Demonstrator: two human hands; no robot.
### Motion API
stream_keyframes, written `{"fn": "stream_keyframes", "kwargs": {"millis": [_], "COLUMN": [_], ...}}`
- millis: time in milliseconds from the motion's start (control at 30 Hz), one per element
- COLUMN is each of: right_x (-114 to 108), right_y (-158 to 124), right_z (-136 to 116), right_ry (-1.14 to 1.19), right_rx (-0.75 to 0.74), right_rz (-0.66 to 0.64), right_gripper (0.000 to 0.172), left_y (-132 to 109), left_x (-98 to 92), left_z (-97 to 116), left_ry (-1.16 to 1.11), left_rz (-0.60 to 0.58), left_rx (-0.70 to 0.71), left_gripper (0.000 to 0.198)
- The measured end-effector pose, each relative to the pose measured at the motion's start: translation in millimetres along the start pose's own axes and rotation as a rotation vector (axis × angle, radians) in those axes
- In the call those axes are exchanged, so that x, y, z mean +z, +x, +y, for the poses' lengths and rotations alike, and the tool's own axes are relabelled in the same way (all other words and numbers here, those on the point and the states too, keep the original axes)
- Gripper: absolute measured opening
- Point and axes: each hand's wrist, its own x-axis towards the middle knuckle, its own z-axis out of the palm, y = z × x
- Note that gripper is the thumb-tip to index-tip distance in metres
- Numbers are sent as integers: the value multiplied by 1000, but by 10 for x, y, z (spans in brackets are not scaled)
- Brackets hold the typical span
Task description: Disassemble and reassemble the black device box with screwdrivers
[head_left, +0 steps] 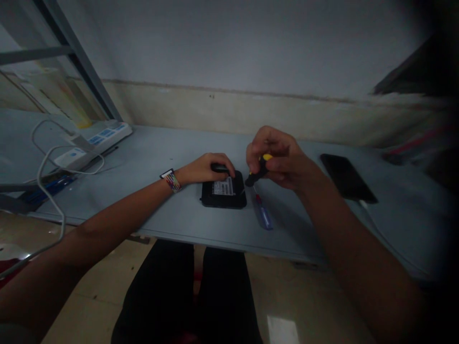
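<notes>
Small black box [225,200] with a white label [223,187] lies flat on the counter [179,143], near its front edge and roughly mid-frame. Left hand [208,167] rests over the box's far edge, fingers curled by a dark rounded bit; can't tell whether that's gripped or part of the box. Right hand [283,160] is clamped on a black-and-yellow screwdriver [253,179], tilted down toward the box's right side; tip too blurred to say if it touches. Hands apart from each other. To do this well, I'd say: press the box firmly so it can't slide, keep left fingers out of the blade's path, stand the driver square to the screw, seat the tip, then turn with steady downward push. Second screwdriver [265,217], clear bluish handle, lies just right of the box; its handle could get knocked by the right hand. Farther right, a dark phone [347,177] on a white cable [380,229]; far left, a power strip [95,143].
</notes>
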Motion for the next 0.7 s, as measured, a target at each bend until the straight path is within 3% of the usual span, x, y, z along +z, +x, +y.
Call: {"fn": "stream_keyframes", "kwargs": {"millis": [133,333,533,700], "right_x": [-10,-63,-22,-19], "right_y": [-5,-2,2,-15], "right_z": [-16,-5,-15,-25], "right_ry": [-33,-144,-124,-45], "right_rx": [-4,-44,-1,22], "right_rz": [14,165,148,67], "right_gripper": [16,20,32,18], "left_y": [3,7,6,11], "left_x": [-4,-4,-5,-9], "left_z": [23,42,47,51], "left_ry": [15,22,29,24], "left_rz": [3,-1,-6,-7], "left_rx": [-12,-25,-18,-16], "left_gripper": [16,16,18,16]}}
